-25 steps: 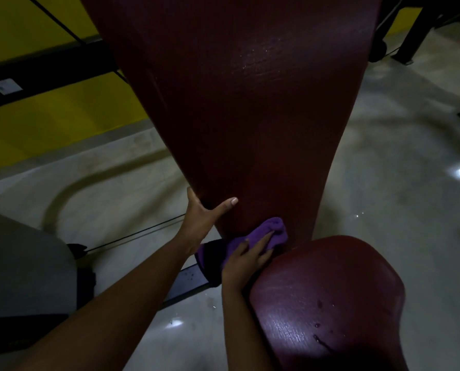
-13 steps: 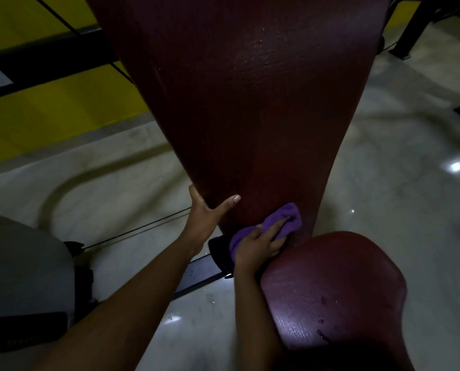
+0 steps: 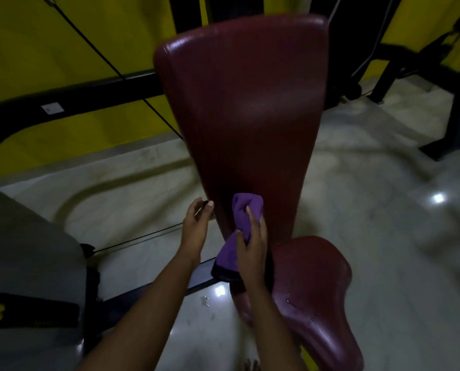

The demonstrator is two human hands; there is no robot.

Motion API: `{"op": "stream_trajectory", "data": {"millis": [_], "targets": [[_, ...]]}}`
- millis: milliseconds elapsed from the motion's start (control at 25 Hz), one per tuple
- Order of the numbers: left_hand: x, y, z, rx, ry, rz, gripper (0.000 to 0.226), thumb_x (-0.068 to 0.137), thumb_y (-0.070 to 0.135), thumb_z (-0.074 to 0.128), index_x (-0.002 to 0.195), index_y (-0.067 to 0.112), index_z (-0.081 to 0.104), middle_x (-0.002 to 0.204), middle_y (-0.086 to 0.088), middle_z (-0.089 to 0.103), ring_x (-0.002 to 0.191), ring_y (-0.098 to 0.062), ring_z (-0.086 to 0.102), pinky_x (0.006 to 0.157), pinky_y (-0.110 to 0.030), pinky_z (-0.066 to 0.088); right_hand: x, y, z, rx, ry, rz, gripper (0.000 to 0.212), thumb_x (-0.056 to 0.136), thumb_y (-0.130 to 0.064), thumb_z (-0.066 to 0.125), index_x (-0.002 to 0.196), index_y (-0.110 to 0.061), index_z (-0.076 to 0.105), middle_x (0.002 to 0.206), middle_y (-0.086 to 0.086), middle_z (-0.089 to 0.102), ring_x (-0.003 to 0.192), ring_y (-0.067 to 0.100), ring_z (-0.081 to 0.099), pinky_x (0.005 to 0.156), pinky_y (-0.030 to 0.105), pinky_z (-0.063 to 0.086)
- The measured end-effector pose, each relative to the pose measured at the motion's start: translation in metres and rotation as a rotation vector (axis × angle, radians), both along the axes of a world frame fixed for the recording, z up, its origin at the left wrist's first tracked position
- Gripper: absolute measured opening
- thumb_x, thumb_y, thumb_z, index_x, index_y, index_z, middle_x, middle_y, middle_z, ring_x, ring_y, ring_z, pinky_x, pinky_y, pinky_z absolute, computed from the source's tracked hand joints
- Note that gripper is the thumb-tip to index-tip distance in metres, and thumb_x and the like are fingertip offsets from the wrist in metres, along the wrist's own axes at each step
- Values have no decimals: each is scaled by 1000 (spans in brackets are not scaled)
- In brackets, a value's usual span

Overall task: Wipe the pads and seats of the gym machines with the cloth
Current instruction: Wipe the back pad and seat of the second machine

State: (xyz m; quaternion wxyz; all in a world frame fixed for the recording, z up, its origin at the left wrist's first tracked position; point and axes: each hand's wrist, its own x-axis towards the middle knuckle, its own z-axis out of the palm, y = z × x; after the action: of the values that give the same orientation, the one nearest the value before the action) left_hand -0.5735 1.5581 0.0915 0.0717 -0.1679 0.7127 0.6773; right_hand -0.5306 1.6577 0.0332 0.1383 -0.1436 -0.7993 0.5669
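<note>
A tall dark red back pad point(image 3: 247, 103) narrows downward to a dark red seat point(image 3: 314, 290) at the lower right, which carries a few water drops. My right hand point(image 3: 251, 245) grips a bunched purple cloth point(image 3: 246, 210) against the narrow lower part of the back pad, and a tail of the cloth hangs down beside my wrist. My left hand point(image 3: 196, 223) hovers at the pad's left edge, fingers relaxed and holding nothing; I cannot tell whether its thumb tip touches the edge.
A black machine frame point(image 3: 89, 97) and thin cables point(image 3: 111, 65) run along the yellow wall behind. A grey housing point(image 3: 22, 250) stands at the left. Another black frame point(image 3: 459, 108) stands at the far right on the glossy pale floor point(image 3: 384, 236).
The view has pulled back, showing the whole back pad. My left hand has loosened from the pad's left edge. My right hand has moved the cloth slightly up the pad.
</note>
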Motion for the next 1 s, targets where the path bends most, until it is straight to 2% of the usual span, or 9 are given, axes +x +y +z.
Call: {"op": "stream_trajectory", "data": {"millis": [160,240,320,440,560,640,760,920,1000], "targets": [[27,13,38,-126,251,-75,47,93,22,55,138,16,43,140,-2,45,129,-12,42,108,-29,36,3,38,62,116,98,39,53,86,-41,41,134,-18,44,144,20,34,133,27,34,103,8,19],[18,21,58,-261,438,-125,46,92,21,57,135,13,45,139,-4,46,128,-9,41,110,-23,33,-10,56,87,175,123,58,50,87,-39,42,134,-24,41,143,18,35,133,27,35,103,10,19],[0,31,84,-399,613,-201,49,91,30,54,135,10,46,139,-6,46,129,-12,40,110,-19,30,-27,77,115,223,180,85,46,87,-30,45,133,-31,38,144,15,35,133,27,35,103,12,19],[-46,37,110,-745,798,-285,60,87,42,43,138,12,43,144,-6,43,139,-20,31,117,-37,17,-62,104,150,307,214,104,50,86,-28,44,136,-28,41,144,13,36,132,26,35,104,17,20],[-105,37,133,-1158,978,-274,59,88,41,42,140,15,39,146,-8,42,140,-21,26,116,-47,17,-110,132,185,367,314,151,52,85,-36,39,136,-25,45,143,14,37,129,29,37,102,16,19],[-139,34,145,-1394,1048,-298,59,89,41,42,141,14,35,147,-9,42,142,-20,21,115,-46,14,-149,141,209,454,399,170,52,84,-36,36,134,-25,48,143,15,37,126,31,38,102,18,20],[-171,30,143,-1644,1095,-273,59,93,44,36,142,12,34,149,-9,37,147,-19,6,114,-48,16,-211,129,238,632,509,192,52,81,-33,37,131,-29,53,142,16,41,123,34,43,100,37,32],[-178,27,125,-1767,1223,-175,59,94,45,31,141,11,35,147,-10,36,147,-24,10,113,-50,21,-252,107,236,1001,620,231,55,78,-47,42,131,-35,45,142,11,44,126,23,33,93,46,41],[-176,28,125,-1794,1228,-147,60,93,45,32,144,13,32,151,-8,32,145,-25,17,113,-50,21,-267,131,234,1046,647,216,55,76,-51,42,129,-34,47,137,11,49,122,22,35,92,45,42]]}}
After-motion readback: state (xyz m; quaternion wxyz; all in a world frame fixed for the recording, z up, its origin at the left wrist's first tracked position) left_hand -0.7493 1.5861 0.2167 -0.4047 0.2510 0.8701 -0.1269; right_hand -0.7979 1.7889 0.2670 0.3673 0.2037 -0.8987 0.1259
